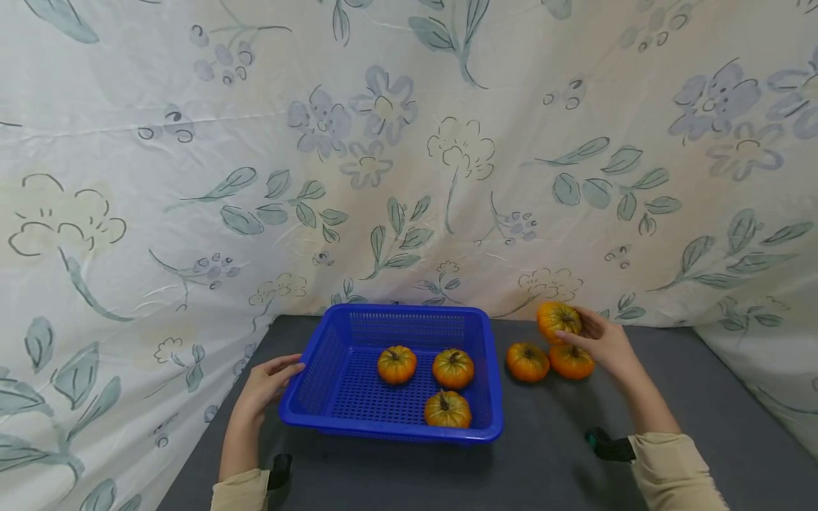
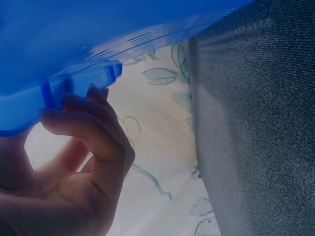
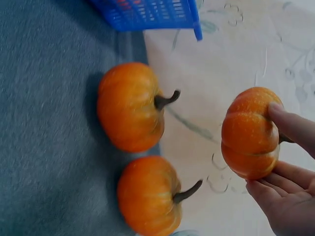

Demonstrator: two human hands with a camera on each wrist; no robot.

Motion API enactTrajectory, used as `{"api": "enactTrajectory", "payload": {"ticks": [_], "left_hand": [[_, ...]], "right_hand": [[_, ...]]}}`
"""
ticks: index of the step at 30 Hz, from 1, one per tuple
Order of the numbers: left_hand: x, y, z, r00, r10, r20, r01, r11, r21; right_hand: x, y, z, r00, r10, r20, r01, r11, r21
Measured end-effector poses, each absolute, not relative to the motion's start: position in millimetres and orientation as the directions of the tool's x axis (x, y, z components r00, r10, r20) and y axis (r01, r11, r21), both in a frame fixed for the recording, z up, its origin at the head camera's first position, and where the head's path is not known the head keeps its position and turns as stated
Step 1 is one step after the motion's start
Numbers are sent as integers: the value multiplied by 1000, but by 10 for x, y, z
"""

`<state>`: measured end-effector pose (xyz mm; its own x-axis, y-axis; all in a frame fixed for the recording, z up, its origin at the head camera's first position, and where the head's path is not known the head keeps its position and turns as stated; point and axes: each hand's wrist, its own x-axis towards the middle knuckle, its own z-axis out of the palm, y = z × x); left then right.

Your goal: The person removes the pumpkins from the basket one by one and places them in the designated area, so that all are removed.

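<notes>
A small orange pumpkin (image 3: 251,132) is held in my right hand (image 1: 603,346), between the thumb and fingers, raised off the table. Below it and to its left, two more pumpkins, one (image 1: 527,362) beside the other (image 1: 571,361), stand on the table with dark stems up. My left hand (image 1: 265,387) grips the left rim of a blue plastic basket (image 1: 391,429), its fingers curled under the edge in the left wrist view. Inside the basket sit three pumpkins: one near the middle (image 1: 397,365), one at the right (image 1: 453,368) and one at the front right (image 1: 447,409).
A dark grey cloth-like surface covers the table (image 1: 537,454). Behind it and along the sides hangs a pale curtain (image 1: 409,177) with flowers and leaves. A black band (image 1: 610,446) sits at the right wrist, by the beige sleeve.
</notes>
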<state>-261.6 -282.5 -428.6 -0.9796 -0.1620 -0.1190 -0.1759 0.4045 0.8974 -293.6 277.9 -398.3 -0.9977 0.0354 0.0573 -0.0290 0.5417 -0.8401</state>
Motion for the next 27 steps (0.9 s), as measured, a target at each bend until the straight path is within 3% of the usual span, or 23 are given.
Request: {"api": "enactTrajectory", "payload": {"ticks": [19,27], "left_hand": [[-2610,-2822,-4287,-979,-159,-125,-180,402,898],[-2615,-2823,-4294,-980,-161,-120,-176,404,897]], "right_hand": [[-2939,3275,-4360,-943,332,5,172,502,-848],[-2902,3439,-4468,-932,362,-32,237,541,-807]]}}
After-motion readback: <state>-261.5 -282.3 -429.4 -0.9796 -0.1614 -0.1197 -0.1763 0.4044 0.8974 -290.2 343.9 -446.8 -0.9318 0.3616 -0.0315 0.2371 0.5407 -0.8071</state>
